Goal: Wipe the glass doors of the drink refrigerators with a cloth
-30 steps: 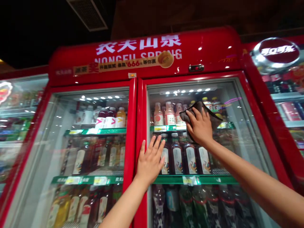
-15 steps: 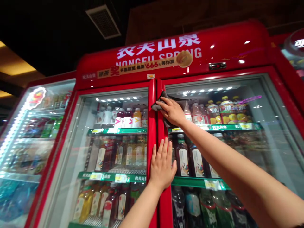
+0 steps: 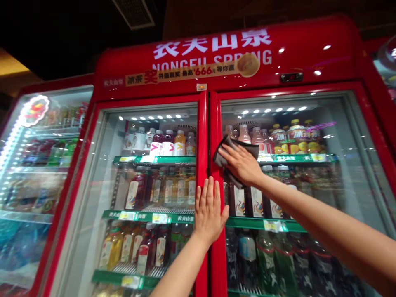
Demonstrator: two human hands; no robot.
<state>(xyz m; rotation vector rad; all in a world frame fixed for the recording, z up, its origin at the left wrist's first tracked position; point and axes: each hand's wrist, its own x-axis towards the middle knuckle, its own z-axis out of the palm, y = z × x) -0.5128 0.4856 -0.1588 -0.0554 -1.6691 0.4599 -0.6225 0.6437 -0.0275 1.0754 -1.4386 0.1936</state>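
Note:
A red drinks fridge [image 3: 202, 136] with two glass doors fills the middle of the view. My right hand [image 3: 243, 163] presses a dark grey cloth [image 3: 221, 159] against the left frame and glass of the right door, level with the upper shelf. Its fingers lie over the cloth, which spreads out around them. Lower and to the left, my left hand [image 3: 210, 212] rests flat on the red door frames at the middle, fingers stretched upward and thumb apart, holding nothing.
Behind the glass, green-edged shelves [image 3: 151, 216] carry rows of bottles. Another lit fridge [image 3: 66, 132] stands at the left, and part of a further one shows at the right edge. A ceiling vent [image 3: 134, 12] is overhead.
My right hand and the cloth have moved down and right, off the upper part of the door frame. My left hand stays at the middle frames. The view has shifted slightly.

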